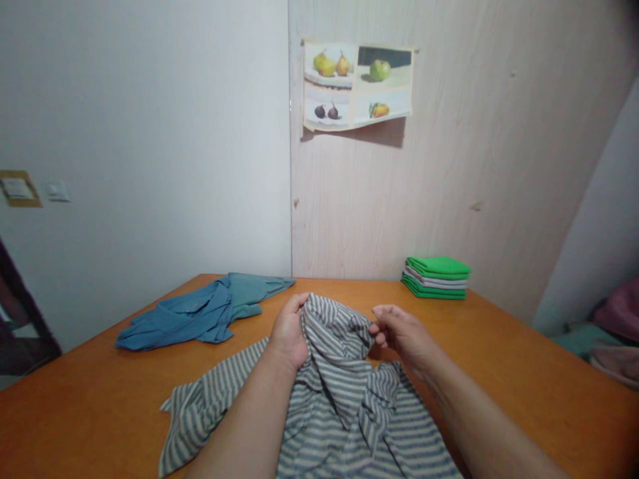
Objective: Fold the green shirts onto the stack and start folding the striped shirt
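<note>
A grey-and-cream striped shirt (pixel 344 392) lies spread toward me on the table, with one sleeve stretched out to the left. Its upper part is lifted between my two hands. My left hand (pixel 291 327) grips the raised cloth at its left edge, the thumb in front and the fingers partly hidden behind the fabric. On the right side, my right hand (pixel 399 332) pinches the cloth's edge between thumb and fingertips. The lower end of the shirt runs out of view at the bottom.
Crumpled blue and teal garments (pixel 194 313) lie at the back left of the orange-brown table (pixel 524 379). A folded stack of green and grey cloths (pixel 436 277) sits at the back right. Behind stands a wall with a fruit poster (pixel 357 86).
</note>
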A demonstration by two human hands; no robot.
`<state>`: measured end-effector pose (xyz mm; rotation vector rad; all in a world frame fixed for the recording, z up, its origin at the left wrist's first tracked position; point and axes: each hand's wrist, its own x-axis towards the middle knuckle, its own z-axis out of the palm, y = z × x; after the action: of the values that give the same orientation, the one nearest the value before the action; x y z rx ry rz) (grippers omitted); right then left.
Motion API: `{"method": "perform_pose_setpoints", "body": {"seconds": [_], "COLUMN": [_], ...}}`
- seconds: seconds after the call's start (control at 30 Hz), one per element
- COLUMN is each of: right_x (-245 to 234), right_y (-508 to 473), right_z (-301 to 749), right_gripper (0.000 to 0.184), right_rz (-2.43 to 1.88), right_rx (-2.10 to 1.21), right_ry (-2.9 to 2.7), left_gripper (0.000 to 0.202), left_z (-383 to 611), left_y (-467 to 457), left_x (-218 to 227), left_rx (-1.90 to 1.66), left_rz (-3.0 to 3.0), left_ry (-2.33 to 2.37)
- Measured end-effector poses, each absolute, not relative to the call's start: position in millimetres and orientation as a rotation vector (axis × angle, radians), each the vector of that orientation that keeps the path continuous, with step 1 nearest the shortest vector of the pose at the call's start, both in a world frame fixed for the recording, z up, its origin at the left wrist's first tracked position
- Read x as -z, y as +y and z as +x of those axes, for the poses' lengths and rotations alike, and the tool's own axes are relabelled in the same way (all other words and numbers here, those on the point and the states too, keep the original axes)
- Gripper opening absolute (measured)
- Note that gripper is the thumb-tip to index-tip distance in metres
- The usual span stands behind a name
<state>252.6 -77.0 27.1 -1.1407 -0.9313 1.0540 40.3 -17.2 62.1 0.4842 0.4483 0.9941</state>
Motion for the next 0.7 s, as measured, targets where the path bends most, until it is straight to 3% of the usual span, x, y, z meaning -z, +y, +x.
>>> {"method": "perform_pose_setpoints", "body": {"seconds": [0.23, 0.37, 0.53, 0.7], "right_x": [-29.3, -28.7, -26.2, -40.6], "right_y": [-86.8, -91.4, -84.0, -78.2], "right_z": [239.3, 228.7, 241.3, 282.5], "right_gripper": [0.057, 0.034, 0.019, 0.013], "right_rz": [-1.105, -0.923, -1.003, -1.055], "right_rx": [-1.498, -1.518, -1.343, -1.086], "right_ry": [-1.071, -1.096, -0.919, -0.6], "left_gripper": [0.015, 0.024, 0.027, 0.025], "left_z": [59.4, 62.8, 55.2, 46.8], "left_y": [-29.9, -34.6, -21.3, 5.9], "left_x": [-43.6, -40.5, -41.3, -28.0], "left_rx": [-0.764, -0.748, -0.951, -1.121], "left_rz": [0.833, 1.025, 1.001, 0.958], "left_ry": [0.305, 0.314, 0.502, 1.006]}}
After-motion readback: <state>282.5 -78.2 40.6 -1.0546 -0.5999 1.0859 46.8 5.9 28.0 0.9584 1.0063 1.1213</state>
